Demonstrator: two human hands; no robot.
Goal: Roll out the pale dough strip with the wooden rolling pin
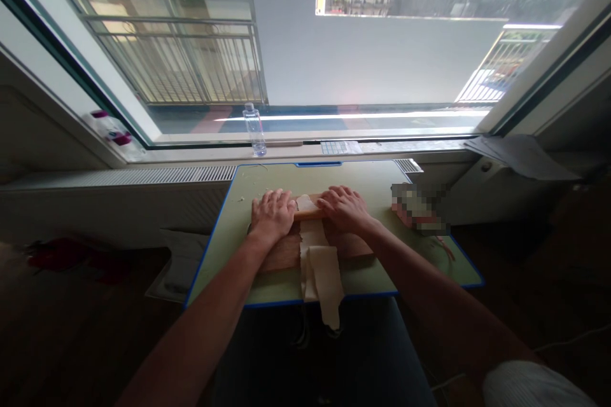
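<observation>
A wooden rolling pin (308, 215) lies crosswise over a long, pale strip of dough (312, 234). My left hand (273, 213) is closed over the pin's left part, fingers pointing forward. Over its right part, my right hand (344, 206) is closed in the same way, and both hands hide the pin's ends. Beneath them is a brown wooden board (281, 253). The dough runs toward me, lies folded over itself at the board's near side, and one end hangs past the table's front edge.
The green tabletop (238, 222) has a blue rim, with small crumbs at its left. A blurred-out object (419, 210) lies on the right. A clear bottle (254, 130) stands on the windowsill, papers (522, 156) lie at right, and another bottle (112, 133) is at left.
</observation>
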